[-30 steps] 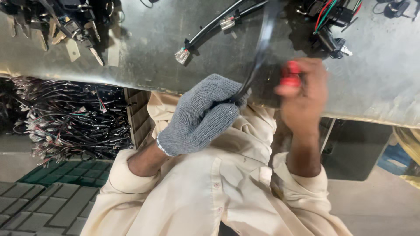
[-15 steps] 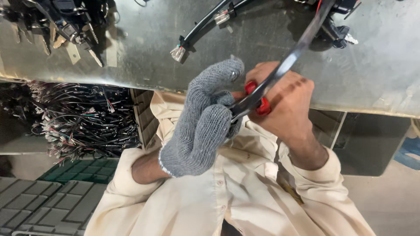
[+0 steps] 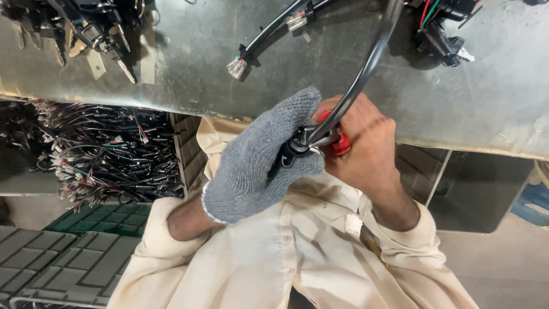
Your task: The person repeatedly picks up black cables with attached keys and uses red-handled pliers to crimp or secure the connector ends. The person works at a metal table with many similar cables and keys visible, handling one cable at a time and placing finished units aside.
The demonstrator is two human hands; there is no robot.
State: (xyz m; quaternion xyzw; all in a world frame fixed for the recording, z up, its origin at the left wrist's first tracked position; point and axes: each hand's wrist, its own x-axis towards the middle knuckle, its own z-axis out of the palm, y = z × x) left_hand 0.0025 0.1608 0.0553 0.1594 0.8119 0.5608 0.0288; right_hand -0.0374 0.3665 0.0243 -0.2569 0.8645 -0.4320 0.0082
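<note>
Two hands meet at the frame's centre, below the grey metal counter (image 3: 171, 68): our left hand in a grey knitted glove (image 3: 260, 160) is closed around the end of a thick black sheathed cable (image 3: 366, 68), and our bare right hand (image 3: 360, 143) is clamped on a red-handled tool (image 3: 341, 143) biting that end. We judge the tool could slip off and nick the sheath or the glove — the hands are crowded together. Half a second ago the hands sat lower left.
</note>
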